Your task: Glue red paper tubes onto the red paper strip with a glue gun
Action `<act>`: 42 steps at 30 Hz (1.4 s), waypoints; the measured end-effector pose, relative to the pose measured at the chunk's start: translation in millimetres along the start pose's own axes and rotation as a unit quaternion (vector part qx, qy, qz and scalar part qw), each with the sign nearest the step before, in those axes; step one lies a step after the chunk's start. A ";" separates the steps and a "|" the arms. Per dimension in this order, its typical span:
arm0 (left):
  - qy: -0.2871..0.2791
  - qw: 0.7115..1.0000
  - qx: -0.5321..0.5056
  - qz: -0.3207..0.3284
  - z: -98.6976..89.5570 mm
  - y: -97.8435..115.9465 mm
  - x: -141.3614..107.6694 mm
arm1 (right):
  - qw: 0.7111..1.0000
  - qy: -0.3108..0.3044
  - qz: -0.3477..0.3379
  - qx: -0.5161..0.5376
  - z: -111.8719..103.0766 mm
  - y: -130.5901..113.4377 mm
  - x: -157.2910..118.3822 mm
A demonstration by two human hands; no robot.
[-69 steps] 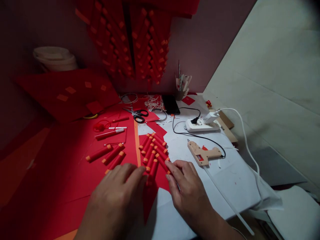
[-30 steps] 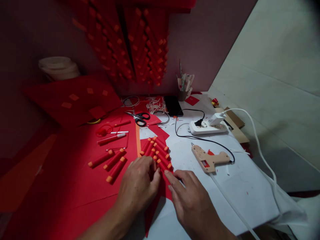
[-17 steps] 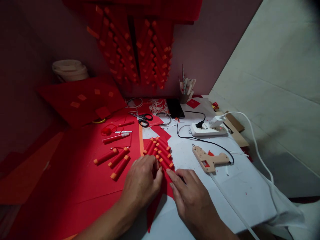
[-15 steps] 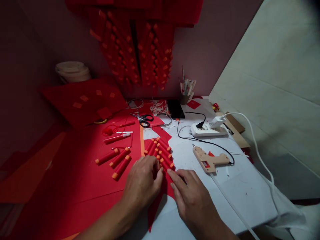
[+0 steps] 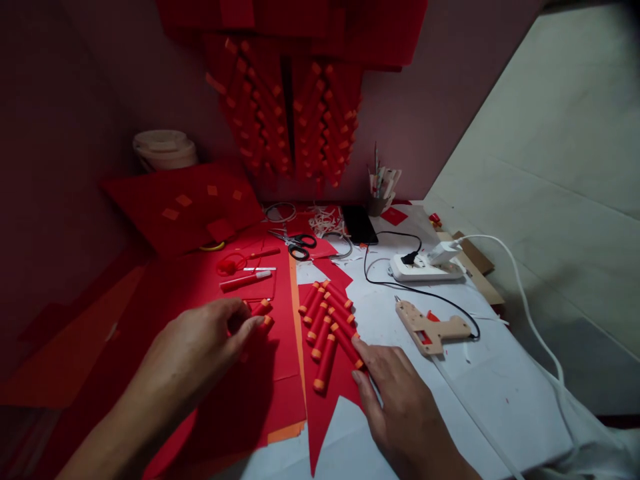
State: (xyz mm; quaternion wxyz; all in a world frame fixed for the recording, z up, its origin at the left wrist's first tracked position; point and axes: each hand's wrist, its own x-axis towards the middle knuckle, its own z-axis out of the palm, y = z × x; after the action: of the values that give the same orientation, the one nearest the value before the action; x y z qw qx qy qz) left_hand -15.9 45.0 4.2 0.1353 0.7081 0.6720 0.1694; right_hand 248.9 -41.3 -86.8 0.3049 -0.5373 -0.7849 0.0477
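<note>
Several red paper tubes with orange ends [image 5: 326, 363] lie in slanted rows on a pointed red paper piece [image 5: 320, 413]. My right hand [image 5: 395, 393] rests at the right edge of that piece, its fingertips beside the lowest right-hand tube. Over the large red sheet [image 5: 285, 393] on the left, my left hand [image 5: 210, 340] has its thumb and fingers around loose red tubes [image 5: 264, 308], partly hiding them. Whether it grips one cannot be made out.
A glue gun [image 5: 433, 327] lies right of the paper, near a white power strip [image 5: 425, 268] with cables. Farther back are black-handled scissors [image 5: 299, 247], a phone [image 5: 359, 225], a red glue stick [image 5: 245, 281] and a cup of sticks [image 5: 379, 200].
My left hand has moved left from the rows to the loose tubes, uncovering the lower tubes. My right hand stays by the paper's right edge. The view has shifted slightly.
</note>
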 end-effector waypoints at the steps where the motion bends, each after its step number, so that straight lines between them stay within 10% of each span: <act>1: -0.011 0.999 0.038 0.007 4.1 0.8 -0.8 | 1.000 0.001 0.003 0.002 0.0 0.1 0.2; 12: -0.087 0.972 0.216 0.008 24.3 7.9 -3.1 | 1.000 -0.001 -0.022 -0.018 -0.4 1.1 2.0; 26: -0.017 0.987 -0.146 0.058 32.7 26.3 -17.1 | 1.000 -0.011 -0.014 -0.006 0.5 1.5 1.7; 35: -0.021 0.889 -0.016 0.457 45.9 45.3 -29.1 | 1.000 -0.027 0.006 0.001 -3.3 -0.1 4.9; 42: 0.014 0.834 0.057 0.548 54.4 34.1 -14.9 | 0.999 -0.017 -0.009 -0.031 -4.7 -0.8 8.0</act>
State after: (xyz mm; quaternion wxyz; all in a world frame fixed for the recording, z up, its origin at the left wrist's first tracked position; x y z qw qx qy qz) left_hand 37.3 30.0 -31.7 -0.0300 0.9645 0.1837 0.1874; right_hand 248.9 -35.8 -79.3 0.2750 -0.5387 -0.7957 0.0304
